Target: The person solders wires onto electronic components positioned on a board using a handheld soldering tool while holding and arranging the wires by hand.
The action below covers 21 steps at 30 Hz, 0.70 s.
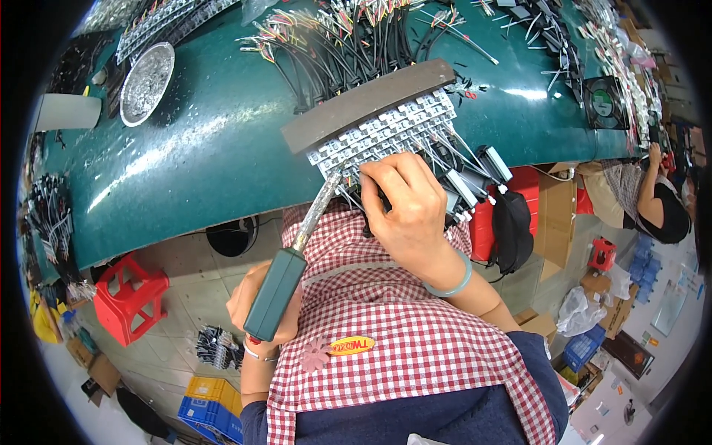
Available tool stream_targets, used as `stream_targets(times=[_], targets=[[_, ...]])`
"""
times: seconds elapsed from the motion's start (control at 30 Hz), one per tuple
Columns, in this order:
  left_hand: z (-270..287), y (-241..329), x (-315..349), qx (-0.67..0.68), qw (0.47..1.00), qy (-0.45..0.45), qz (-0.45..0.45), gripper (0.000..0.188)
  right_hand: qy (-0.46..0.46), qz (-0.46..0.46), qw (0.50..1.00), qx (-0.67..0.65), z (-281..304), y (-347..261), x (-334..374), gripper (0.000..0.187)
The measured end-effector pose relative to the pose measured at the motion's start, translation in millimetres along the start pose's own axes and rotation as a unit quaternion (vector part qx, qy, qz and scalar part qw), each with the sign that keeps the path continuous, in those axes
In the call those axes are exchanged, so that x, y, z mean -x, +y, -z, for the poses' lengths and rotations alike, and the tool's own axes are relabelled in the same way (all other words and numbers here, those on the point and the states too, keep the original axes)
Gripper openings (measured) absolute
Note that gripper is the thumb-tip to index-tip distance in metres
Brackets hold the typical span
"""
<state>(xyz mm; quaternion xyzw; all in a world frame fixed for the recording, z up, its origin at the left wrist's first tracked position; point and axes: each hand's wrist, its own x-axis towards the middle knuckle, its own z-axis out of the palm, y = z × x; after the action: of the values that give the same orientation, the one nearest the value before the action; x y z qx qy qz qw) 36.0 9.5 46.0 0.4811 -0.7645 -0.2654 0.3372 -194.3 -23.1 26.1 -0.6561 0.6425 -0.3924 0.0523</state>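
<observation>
My left hand is wrapped round the green handle of a soldering iron. Its silvery, crinkled shaft slants up and right, and the tip meets a row of small white-and-metal parts at the table's front edge. Close beside that tip, my right hand pinches, with thumb and forefinger together, what looks like a thin cable, mostly hidden by the fingers. A long brown bar lies along the far side of the row. White leads with grey rectangular housings hang from the row to the right of my right hand.
Bundles of black cables with bared coloured ends lie behind the bar on the green table. A round metal dish stands far left, a black fan far right. Below are a red stool and crates. Another person sits at right.
</observation>
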Motion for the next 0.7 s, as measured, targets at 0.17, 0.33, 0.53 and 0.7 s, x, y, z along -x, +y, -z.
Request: stream_targets(times=[0.17,0.33,0.53,0.7], targets=[[-0.6,-1.0,-0.2,0.006,1.0,-0.002,0.003,0.024,0.002,-0.003,1.0,0.0,-0.1,1.2,-0.3,0.017],[-2.9,-1.6,-2.1,0.03,1.0,0.003,0.003,0.025,-0.017,-0.004,1.0,0.013,2.4,-1.3,-2.6,0.017],[-4.5,-2.5,-3.9,0.027,0.999,0.003,-0.018,0.026,0.013,0.002,1.0,-0.004,-2.9,0.6,-1.0,0.016],[-6.0,-5.4,-0.4,0.036,0.999,-0.001,-0.012,0.025,-0.006,-0.002,1.0,0.016,-1.4,0.4,-1.3,0.015]])
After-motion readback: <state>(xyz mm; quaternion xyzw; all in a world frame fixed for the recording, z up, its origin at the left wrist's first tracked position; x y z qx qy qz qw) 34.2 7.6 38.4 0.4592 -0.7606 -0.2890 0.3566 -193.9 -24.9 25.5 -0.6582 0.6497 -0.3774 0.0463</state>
